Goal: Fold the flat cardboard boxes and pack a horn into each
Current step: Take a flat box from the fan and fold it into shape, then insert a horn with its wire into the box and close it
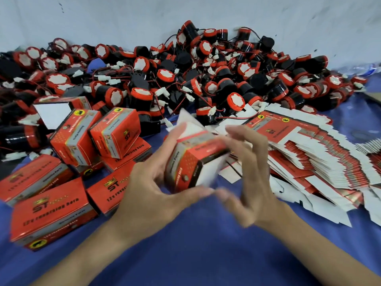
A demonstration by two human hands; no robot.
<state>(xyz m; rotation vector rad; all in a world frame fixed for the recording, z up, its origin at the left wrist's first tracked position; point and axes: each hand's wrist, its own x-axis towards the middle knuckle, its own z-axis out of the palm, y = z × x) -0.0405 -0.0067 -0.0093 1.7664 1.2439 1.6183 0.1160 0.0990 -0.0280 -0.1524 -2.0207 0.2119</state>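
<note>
Blue cloth [195,244] is covering the work surface, and a pale, scuffed wall [123,21] is rising behind it. Black horns [165,76] with red rims, white stickers and thin wires are lying heaped along the wall, far too many to count. At least seven folded boxes [53,209] are sitting at the left, one with its white flap standing open. A fanned stack of flat boxes [309,153], dozens deep, is spreading across the right.

Red panels are showing "ST", "12V reversing horn" and "Genuine Parts", plus a yellow round emblem with a black animal.

One box [191,159] is being held up at the centre, above the cloth. The left hand [152,195] is gripping it, thumb beneath and fingers curling round its far side. The right hand [251,168], blurred, is reaching its straight, spread fingers to the box's right end.
</note>
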